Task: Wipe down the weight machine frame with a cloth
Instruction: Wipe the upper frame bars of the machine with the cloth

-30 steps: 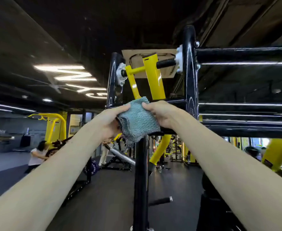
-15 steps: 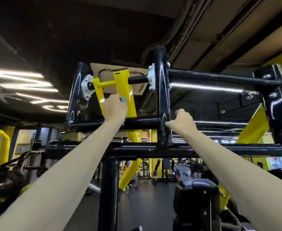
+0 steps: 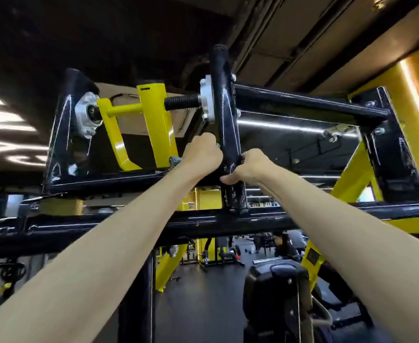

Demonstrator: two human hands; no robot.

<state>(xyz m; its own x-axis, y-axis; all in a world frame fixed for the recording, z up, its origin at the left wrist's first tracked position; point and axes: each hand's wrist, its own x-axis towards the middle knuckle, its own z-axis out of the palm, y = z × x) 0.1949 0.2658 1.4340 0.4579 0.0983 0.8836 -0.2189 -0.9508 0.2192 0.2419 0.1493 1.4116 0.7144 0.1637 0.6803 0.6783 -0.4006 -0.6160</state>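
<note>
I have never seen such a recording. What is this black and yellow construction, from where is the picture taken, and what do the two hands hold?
The picture comes from a camera worn on the person's head, looking up along both bare arms. The construction is a gym weight machine: a glossy black steel frame with a yellow painted lever arm hung on a pivot near the top. The left hand grips a grey-blue knitted cloth, of which only small bits show, against the black upright post. The right hand curls round the same post slightly lower, probably for support. Below, a black padded seat is visible above the dark floor.
</note>
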